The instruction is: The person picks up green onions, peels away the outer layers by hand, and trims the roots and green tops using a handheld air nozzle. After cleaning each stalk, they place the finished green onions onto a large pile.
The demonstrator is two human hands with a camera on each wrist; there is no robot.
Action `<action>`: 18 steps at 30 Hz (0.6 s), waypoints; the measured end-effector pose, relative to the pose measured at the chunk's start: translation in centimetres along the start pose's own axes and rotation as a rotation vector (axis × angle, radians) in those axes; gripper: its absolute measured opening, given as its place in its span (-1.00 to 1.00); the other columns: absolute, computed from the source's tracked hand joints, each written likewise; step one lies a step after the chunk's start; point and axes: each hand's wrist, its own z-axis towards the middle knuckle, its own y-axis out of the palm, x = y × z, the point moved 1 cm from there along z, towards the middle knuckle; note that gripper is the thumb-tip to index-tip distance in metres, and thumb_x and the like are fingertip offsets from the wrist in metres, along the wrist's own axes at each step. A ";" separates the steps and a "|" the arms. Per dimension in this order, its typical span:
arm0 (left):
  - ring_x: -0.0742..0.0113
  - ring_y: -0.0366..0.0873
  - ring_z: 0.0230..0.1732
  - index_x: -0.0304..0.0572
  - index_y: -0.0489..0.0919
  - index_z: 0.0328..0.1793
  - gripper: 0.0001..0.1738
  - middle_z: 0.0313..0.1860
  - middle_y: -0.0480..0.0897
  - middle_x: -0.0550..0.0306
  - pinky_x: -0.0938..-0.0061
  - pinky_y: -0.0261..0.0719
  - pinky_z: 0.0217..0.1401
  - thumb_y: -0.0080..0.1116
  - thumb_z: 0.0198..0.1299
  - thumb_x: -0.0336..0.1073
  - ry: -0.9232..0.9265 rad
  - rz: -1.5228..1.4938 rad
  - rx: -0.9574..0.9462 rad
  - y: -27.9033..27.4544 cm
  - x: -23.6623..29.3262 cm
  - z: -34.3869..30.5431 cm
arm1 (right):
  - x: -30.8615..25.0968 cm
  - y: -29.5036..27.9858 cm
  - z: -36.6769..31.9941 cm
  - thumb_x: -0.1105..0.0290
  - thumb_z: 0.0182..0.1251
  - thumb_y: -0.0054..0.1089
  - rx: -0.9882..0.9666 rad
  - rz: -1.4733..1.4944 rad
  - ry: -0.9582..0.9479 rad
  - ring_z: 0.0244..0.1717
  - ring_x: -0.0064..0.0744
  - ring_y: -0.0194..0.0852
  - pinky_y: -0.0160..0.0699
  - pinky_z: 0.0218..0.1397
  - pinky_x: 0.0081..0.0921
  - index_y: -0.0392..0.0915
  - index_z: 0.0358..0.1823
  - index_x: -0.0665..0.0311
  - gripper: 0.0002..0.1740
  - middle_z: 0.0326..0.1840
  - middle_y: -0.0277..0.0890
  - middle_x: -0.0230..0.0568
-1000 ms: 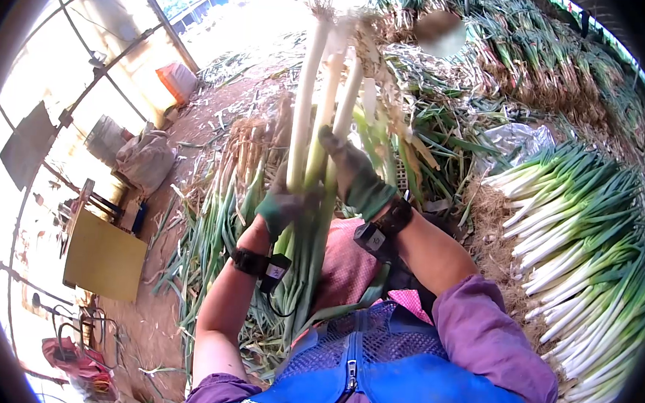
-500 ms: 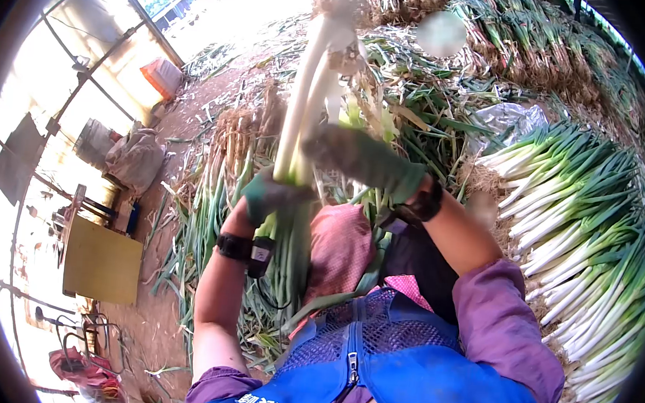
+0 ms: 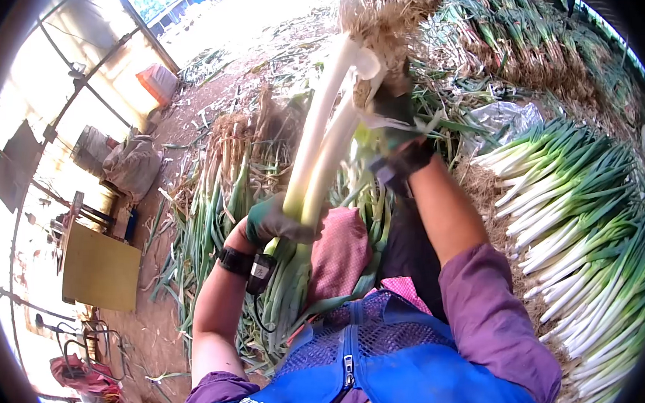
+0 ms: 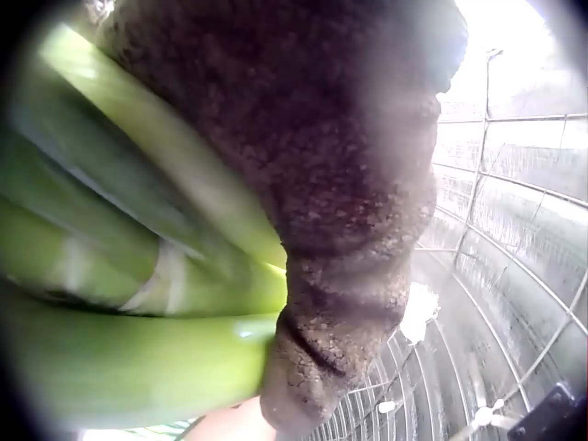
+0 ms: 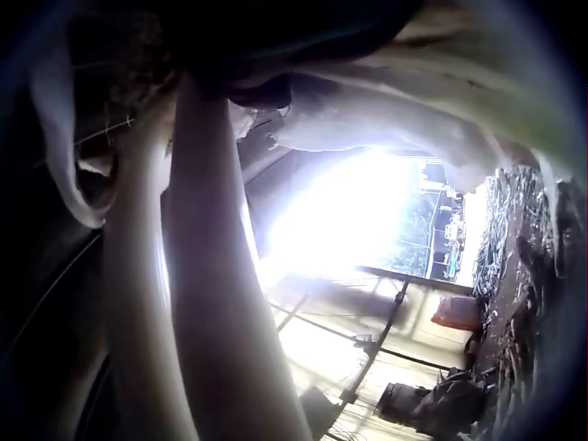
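My gloved left hand point(image 3: 280, 223) grips a few thick green onions point(image 3: 319, 138) where the white stalks turn green. Their root ends point up and away from me, with shaggy brown roots point(image 3: 381, 20). In the left wrist view the glove point(image 4: 340, 193) wraps around the green leaves point(image 4: 147, 358). My gloved right hand point(image 3: 393, 106) is up beside the root end, blurred, holding loosened outer skin. In the right wrist view, pale strips of peeled skin point(image 5: 386, 124) trail from that dark glove, next to two white stalks point(image 5: 220, 276).
Unpeeled green onions point(image 3: 220, 188) with brown roots lie left of my knees. Cleaned ones point(image 3: 565, 224) form a long row on the right. Leaf scraps and a silvery plastic sheet point(image 3: 504, 124) lie ahead. A yellow board point(image 3: 102, 265) stands at the left.
My right hand has moved from mid-stalk up to the root end, drawing skin away. My left hand keeps its grip, and the stalks now lean to the right.
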 end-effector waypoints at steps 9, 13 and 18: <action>0.36 0.66 -0.24 -0.29 0.59 0.05 -0.45 -0.13 0.69 0.12 0.51 0.66 -0.09 0.57 -0.07 -0.27 -0.280 -0.134 0.028 -3.5 -11.0 -4.1 | 7.1 -25.1 2.7 -0.12 0.29 0.17 0.408 -0.277 0.320 -0.34 -0.27 0.59 0.63 -0.31 -0.30 0.59 -0.10 0.21 -0.50 -0.35 0.58 -0.20; 0.35 0.72 -0.20 -0.31 0.56 0.11 -0.41 -0.19 0.72 0.12 0.50 0.68 -0.15 0.54 -0.01 -0.22 -0.279 -0.102 0.124 -3.3 -10.8 -1.9 | 3.8 -17.6 -2.7 0.03 0.32 0.25 -0.027 -0.671 -0.448 -0.17 -0.26 0.64 0.76 -0.23 -0.45 0.31 0.40 0.22 -0.29 0.02 0.59 -0.11; 0.31 0.72 -0.15 -0.34 0.54 0.16 -0.42 -0.13 0.71 0.08 0.43 0.71 -0.04 0.51 0.01 -0.29 -0.199 -0.152 0.061 -2.2 -10.1 0.7 | -3.8 -3.2 -7.4 -0.06 0.42 0.06 -0.506 -0.442 -0.073 -0.28 -0.32 0.64 0.73 -0.16 -0.40 0.49 0.20 0.18 -0.46 -0.05 0.62 -0.07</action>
